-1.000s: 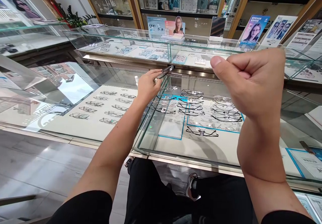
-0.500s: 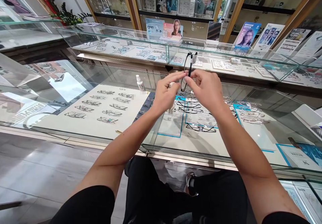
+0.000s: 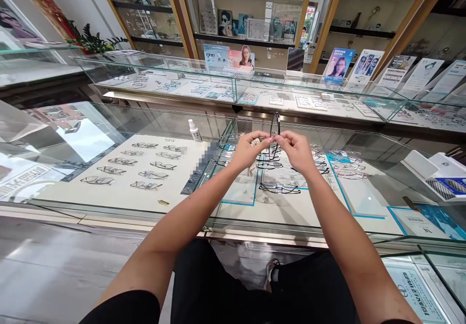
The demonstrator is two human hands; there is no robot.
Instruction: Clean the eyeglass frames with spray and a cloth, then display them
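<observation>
A dark-framed pair of eyeglasses is held up edge-on above the glass counter, between my two hands. My left hand pinches it from the left, thumb and forefinger closed at the frame. A pale crumpled cloth hangs partly hidden under that hand's fingers. From the right, my right hand grips the same eyeglasses with thumb and fingertips. Below them, inside the case, lie several other pairs, among them a dark pair near the front.
A white spray bottle stands on the glass counter to the left. Rows of glasses lie on a cream display panel. At the right sits an open white box. Behind runs another glass showcase with upright advertising cards.
Both hands have lowered slightly with the eyeglasses and drawn closer together at the frame. The eyeglasses have turned a little. The view has tilted up and shifted right.
</observation>
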